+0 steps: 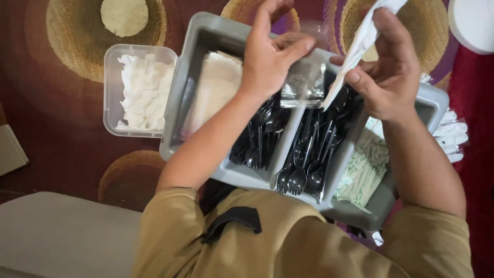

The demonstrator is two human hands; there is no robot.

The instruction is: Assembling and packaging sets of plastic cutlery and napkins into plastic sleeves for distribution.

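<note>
My left hand [268, 57] pinches a small clear plastic bag [304, 82] above a grey divided tray [198, 44]. In my right hand [386, 72] is a folded white napkin [355, 51], its lower tip touching the bag's mouth. Under both hands, the tray's middle compartments hold several black plastic spoons [256, 141] and black forks [303, 170]. The left compartment holds a stack of clear bags [213, 92]. White and green paper packets [365, 167] fill the right one.
A clear plastic box of white napkins [141, 92] stands left of the tray on a patterned maroon carpet [62, 149]. Filled clear packs [453, 134] lie at the tray's right. A white round object [473, 23] sits top right, a grey cushion [56, 237] bottom left.
</note>
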